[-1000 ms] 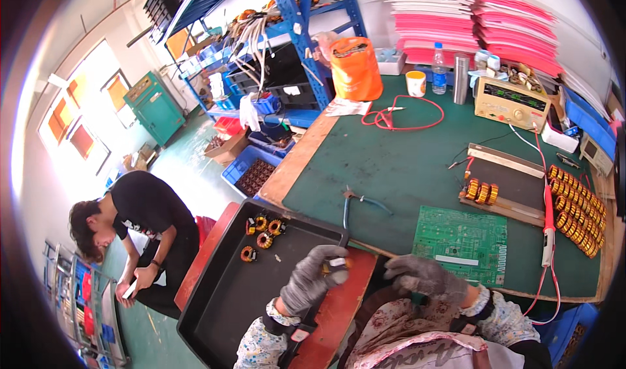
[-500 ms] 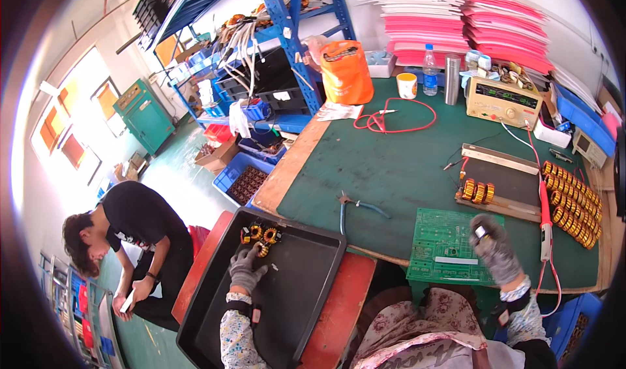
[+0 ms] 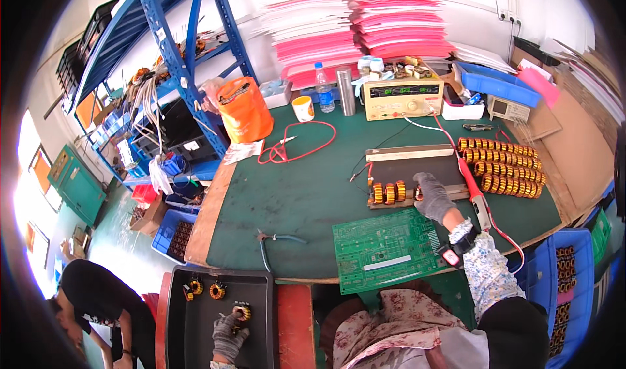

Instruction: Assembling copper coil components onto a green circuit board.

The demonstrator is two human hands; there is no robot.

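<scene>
My left hand (image 3: 229,338), in a grey glove, reaches into a black tray (image 3: 177,317) at the lower left. Its fingers are closed on a copper-wound ring coil (image 3: 243,312). Farther up the tray lie a few more ring coils (image 3: 217,291). My right hand (image 3: 435,199), gloved too, is over the near rail of a dark test fixture (image 3: 409,165). Its fingertips are closed on what looks like another ring coil (image 3: 418,192), mostly hidden by the glove. Left of it, 3 coils (image 3: 390,192) stand in a row on the rail.
A green circuit board (image 3: 385,242) lies at the near table edge. Pliers (image 3: 277,238) rest left of it. Right of the fixture are a red-handled probe (image 3: 469,180) and rows of coils (image 3: 505,167). A meter (image 3: 403,98) stands behind. At lower left a person (image 3: 104,304) bends over.
The view has swung to the right. My right hand has moved from above the circuit board to the fixture rail. My left hand now grips a coil, apart from the others in the tray.
</scene>
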